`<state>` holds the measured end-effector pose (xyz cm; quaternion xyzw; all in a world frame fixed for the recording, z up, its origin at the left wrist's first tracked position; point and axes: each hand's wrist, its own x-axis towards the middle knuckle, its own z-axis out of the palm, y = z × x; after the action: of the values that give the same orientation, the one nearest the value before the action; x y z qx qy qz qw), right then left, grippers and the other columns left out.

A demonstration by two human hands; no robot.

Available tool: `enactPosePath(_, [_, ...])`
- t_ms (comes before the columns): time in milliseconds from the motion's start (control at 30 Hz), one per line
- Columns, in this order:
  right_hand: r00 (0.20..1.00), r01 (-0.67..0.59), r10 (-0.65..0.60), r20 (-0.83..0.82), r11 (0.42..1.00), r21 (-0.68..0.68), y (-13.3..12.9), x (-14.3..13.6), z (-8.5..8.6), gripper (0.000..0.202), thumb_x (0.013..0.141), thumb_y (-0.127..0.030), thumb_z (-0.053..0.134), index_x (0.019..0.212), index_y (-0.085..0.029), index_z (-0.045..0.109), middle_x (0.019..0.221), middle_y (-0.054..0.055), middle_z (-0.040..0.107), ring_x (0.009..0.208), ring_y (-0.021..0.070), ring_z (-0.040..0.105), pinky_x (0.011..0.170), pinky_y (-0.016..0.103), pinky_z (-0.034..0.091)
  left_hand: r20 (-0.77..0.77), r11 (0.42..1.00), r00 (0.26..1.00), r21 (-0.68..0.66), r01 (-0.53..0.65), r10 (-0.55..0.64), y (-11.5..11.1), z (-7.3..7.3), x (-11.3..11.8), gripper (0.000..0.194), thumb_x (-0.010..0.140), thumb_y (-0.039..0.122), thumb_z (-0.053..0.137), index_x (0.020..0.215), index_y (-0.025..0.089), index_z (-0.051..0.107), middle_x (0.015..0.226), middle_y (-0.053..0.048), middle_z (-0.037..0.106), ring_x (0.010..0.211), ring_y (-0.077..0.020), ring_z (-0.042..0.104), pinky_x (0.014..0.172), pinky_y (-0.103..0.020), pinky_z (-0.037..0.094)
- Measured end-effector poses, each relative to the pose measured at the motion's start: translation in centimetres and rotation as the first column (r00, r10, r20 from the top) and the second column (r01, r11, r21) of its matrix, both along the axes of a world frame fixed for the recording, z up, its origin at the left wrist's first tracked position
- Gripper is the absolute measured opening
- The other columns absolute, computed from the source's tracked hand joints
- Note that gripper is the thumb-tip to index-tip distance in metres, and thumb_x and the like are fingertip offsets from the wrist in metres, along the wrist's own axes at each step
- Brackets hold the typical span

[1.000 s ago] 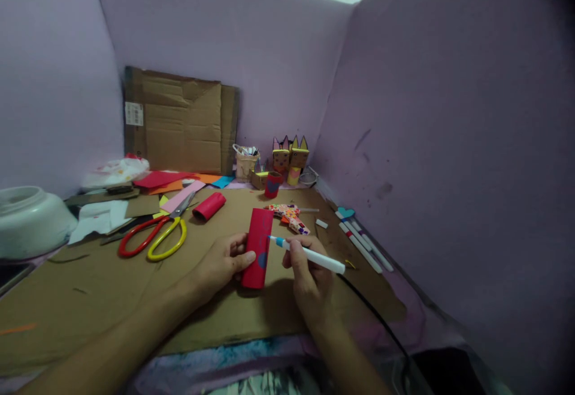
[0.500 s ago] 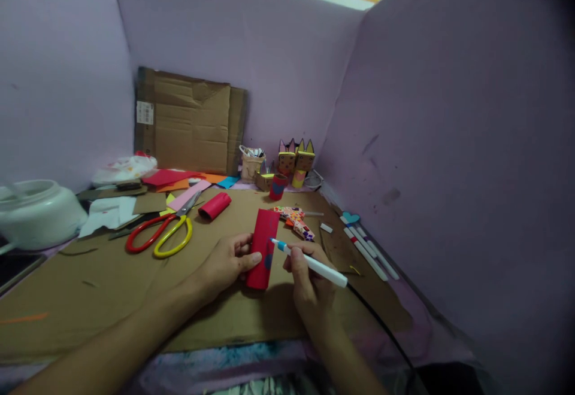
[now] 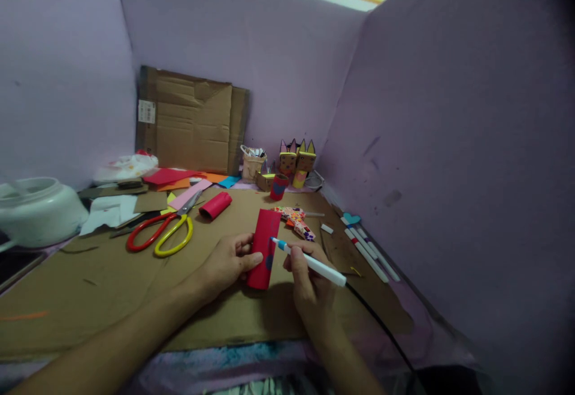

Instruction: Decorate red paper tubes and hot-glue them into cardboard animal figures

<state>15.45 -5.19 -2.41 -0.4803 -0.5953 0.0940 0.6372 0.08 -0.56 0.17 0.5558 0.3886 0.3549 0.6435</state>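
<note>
My left hand (image 3: 231, 263) grips a red paper tube (image 3: 265, 233) by its left side, thumb across the front. Dark blue spots mark the tube's right side. Between the thumb and fingers of my right hand (image 3: 309, 272) is a white marker (image 3: 321, 268) with a blue collar, its tip at the tube's surface. Behind the tube lies a flower-patterned glue gun (image 3: 294, 220). Another red tube (image 3: 215, 205) rests on its side farther back, and a red tube with a blue heart (image 3: 279, 187) stands upright near the back.
Scissors (image 3: 173, 227) with red and yellow handles lie left on the cardboard sheet (image 3: 112, 299). Several markers (image 3: 366, 251) line the right edge. A white pot (image 3: 42, 212) stands far left. Coloured paper (image 3: 168, 176) and cardboard cat figures (image 3: 296, 158) are at the back.
The marker tip has barely shifted on the red tube. Both hands keep their grips, and the view has moved very slightly.
</note>
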Motion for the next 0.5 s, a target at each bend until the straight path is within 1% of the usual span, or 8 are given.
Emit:
enactPosePath(133, [1.000, 0.002, -0.002, -0.015, 1.000, -0.023, -0.04, 0.03, 0.07, 0.020, 0.088, -0.036, 0.050, 0.080, -0.019, 0.060, 0.059, -0.001, 0.058, 0.053, 0.0136, 0.056, 0.051, 0.025, 0.043, 0.003, 1.000, 1.000, -0.016, -0.015, 0.015, 0.05, 0.02, 0.03, 0.051, 0.057, 0.035, 0.077, 0.100, 0.011, 0.061, 0.081, -0.005, 0.068, 0.065, -0.0151, 0.058, 0.053, -0.022, 0.040])
enactPosePath(300, [0.999, -0.023, 0.021, -0.031, 0.998, -0.057, -0.15, 0.25, -0.18, 0.020, 0.089, -0.034, 0.049, 0.079, -0.020, 0.060, 0.059, 0.000, 0.057, 0.054, 0.0145, 0.054, 0.050, 0.025, 0.042, -0.004, 1.000, 1.000, 0.002, -0.010, 0.010, 0.06, -0.01, 0.01, 0.048, 0.057, 0.035, 0.077, 0.096, 0.011, 0.062, 0.076, -0.004, 0.067, 0.061, -0.0134, 0.055, 0.051, -0.021, 0.037])
enactPosePath(400, [0.999, -0.049, 0.048, -0.016, 0.997, -0.054, -0.19, 0.28, -0.15, 0.022, 0.090, -0.033, 0.048, 0.077, -0.020, 0.059, 0.060, -0.001, 0.056, 0.054, 0.0137, 0.054, 0.050, 0.025, 0.042, 0.001, 1.000, 1.000, -0.005, -0.015, 0.015, -0.02, -0.03, 0.03, 0.047, 0.058, 0.035, 0.077, 0.096, 0.011, 0.062, 0.075, -0.004, 0.066, 0.059, -0.0129, 0.054, 0.050, -0.021, 0.036])
enactPosePath(500, [0.999, -0.045, 0.045, 0.008, 0.998, -0.036, -0.27, 0.25, 0.06, 0.021, 0.089, -0.032, 0.048, 0.077, -0.019, 0.060, 0.059, -0.001, 0.057, 0.052, 0.0130, 0.054, 0.049, 0.024, 0.042, 0.005, 1.000, 1.000, -0.012, -0.016, 0.016, -0.07, 0.00, 0.06, 0.050, 0.058, 0.034, 0.077, 0.099, 0.011, 0.063, 0.077, -0.005, 0.067, 0.060, -0.0129, 0.054, 0.051, -0.021, 0.036])
